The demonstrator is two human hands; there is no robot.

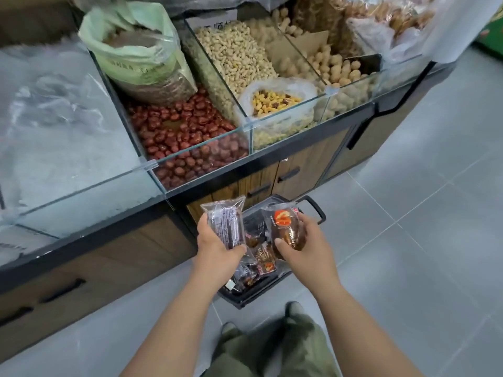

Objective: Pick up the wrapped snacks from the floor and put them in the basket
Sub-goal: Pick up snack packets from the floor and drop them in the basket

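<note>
Both hands are up over the basket [253,295], and both are loaded. The left hand [215,240] has its fingers [202,220] wrapped round a dark wrapped snack [227,221], held upright with its clear top seal poking up. The right hand [304,243] grasps an orange-labelled snack [287,231], thumb across the front of the wrapper. The two packets sit side by side, just apart, directly above the basket's open mouth.

The black basket stands on the grey tiled floor [408,240], its left edge tucked close against the wood-fronted cabinet [288,172], its handle [317,210] on the far right. More wrapped snacks [261,257] already lie inside. To the right and at the near side there is open tile all round.

Above the cabinet, the glass bin edge [206,140] juts towards the hands, with red dates [185,137] behind it and peanuts [234,58] further back. Green trouser legs [272,344] stand just short of the basket's near rim.
</note>
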